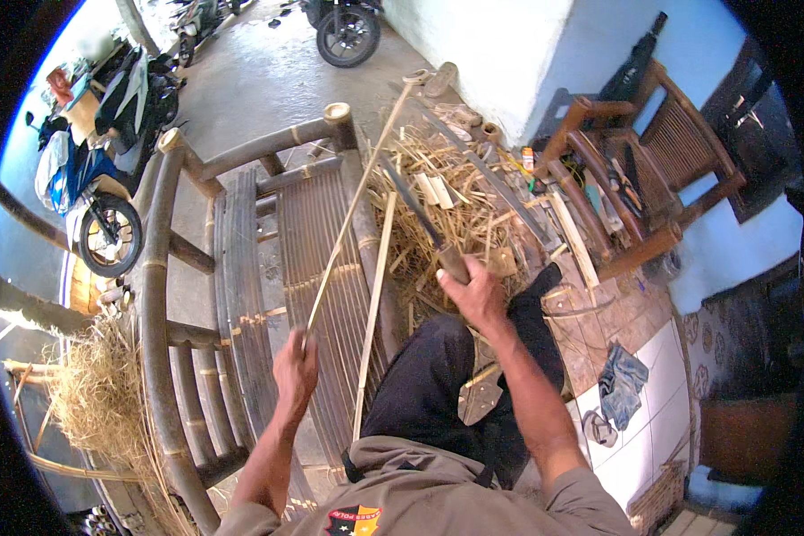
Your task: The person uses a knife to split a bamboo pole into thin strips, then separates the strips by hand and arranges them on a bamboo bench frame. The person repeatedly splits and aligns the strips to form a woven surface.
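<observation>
My left hand [295, 371] is closed around the lower end of a long, thin bamboo strip [335, 255]. The strip slants up and away, over the bamboo bench [317, 223]. In my right hand [481, 295] is the wooden handle of a long-bladed knife [411, 201]. Its dark blade points up and left, toward the strip; whether they touch I cannot tell. Between my hands a second, paler bamboo strip [375, 304] lies along the bench's right side, its near end by my leg.
Bamboo shavings [473, 223] litter the floor beyond my right hand. A bamboo chair [648, 147] with tools on it stands to the right. A blue cloth [623, 384] and a sandal [600, 429] lie on white tiles. Fibre [98, 389] is heaped at left; motorbikes [107, 223] are parked behind.
</observation>
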Demonstrator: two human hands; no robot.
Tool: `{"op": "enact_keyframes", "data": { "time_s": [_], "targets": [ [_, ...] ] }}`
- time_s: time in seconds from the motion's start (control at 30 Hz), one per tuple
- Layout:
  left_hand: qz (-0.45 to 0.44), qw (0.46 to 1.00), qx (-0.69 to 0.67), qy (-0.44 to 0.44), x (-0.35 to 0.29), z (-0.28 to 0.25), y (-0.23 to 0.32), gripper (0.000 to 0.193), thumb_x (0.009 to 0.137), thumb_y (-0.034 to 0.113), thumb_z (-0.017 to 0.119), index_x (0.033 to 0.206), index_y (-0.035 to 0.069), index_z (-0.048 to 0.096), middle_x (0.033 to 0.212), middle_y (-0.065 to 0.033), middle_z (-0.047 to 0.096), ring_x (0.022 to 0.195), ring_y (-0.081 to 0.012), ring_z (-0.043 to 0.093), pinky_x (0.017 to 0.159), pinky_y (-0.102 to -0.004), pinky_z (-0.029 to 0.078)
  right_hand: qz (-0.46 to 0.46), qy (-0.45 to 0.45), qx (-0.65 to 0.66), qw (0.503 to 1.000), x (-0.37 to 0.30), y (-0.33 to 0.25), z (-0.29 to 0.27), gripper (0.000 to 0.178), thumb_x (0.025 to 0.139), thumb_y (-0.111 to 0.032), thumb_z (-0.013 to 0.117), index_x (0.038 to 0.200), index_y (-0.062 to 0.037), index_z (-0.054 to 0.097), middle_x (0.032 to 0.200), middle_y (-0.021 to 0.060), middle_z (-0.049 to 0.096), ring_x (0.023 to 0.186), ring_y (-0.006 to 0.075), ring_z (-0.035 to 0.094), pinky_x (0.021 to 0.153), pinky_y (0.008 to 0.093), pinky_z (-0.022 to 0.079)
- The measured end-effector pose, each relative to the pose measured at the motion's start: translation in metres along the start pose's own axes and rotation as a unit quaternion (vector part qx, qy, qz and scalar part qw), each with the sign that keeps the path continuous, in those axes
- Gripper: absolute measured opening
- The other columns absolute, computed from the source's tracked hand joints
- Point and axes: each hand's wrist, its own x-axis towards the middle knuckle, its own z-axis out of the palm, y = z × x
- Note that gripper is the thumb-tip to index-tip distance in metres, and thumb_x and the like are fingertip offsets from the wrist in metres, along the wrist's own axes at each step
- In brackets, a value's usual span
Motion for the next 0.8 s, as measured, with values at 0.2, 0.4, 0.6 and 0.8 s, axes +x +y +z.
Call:
{"op": "enact_keyframes", "data": {
  "time_s": [0.2,0.4,0.6,0.8],
  "targets": [
    [0.262,0.962,0.054,-0.047,0.049,0.015,0.120,0.027,0.095,0.023,0.059,0.121,0.014,0.061,0.102,-0.0163,0.068,0.089,-0.0404,0.067,0.074,-0.0502,0.052,-0.187,0.156,-0.096,0.965,-0.044,-0.010,-0.021,0.046,0.081,-0.030,0.074,0.116,-0.0037,0.063,0.124,0.0185,0.063,0.117,0.0369,0.059,0.097,0.0461,0.049],
    [0.304,0.928,0.039,-0.211,0.012,0.023,0.180,0.033,0.096,0.025,0.062,0.126,0.011,0.060,0.112,-0.0165,0.068,0.099,-0.0377,0.068,0.082,-0.0459,0.054,-0.331,0.138,-0.142,0.923,-0.039,0.008,-0.039,0.051,0.075,-0.034,0.077,0.113,-0.0024,0.062,0.123,0.0160,0.063,0.124,0.0341,0.055,0.116,0.0586,0.029],
    [0.425,0.902,0.020,-0.077,-0.002,0.030,0.203,0.037,0.091,0.021,0.067,0.126,0.009,0.060,0.098,-0.0132,0.067,0.087,-0.0340,0.068,0.074,-0.0450,0.054,-0.347,0.095,-0.148,0.921,-0.015,0.047,-0.055,0.037,0.076,-0.033,0.075,0.098,-0.0057,0.063,0.090,0.0137,0.064,0.094,0.0328,0.061,0.098,0.0518,0.042],
    [0.276,0.890,-0.183,-0.314,-0.044,0.051,0.189,0.043,0.096,0.030,0.066,0.131,0.007,0.057,0.107,-0.0138,0.067,0.087,-0.0269,0.065,0.080,-0.0368,0.052,-0.225,0.146,-0.151,0.951,0.022,0.060,-0.099,0.042,0.080,-0.037,0.072,0.102,-0.0021,0.062,0.090,0.0209,0.066,0.092,0.0383,0.062,0.090,0.0488,0.045]
  ]
}}
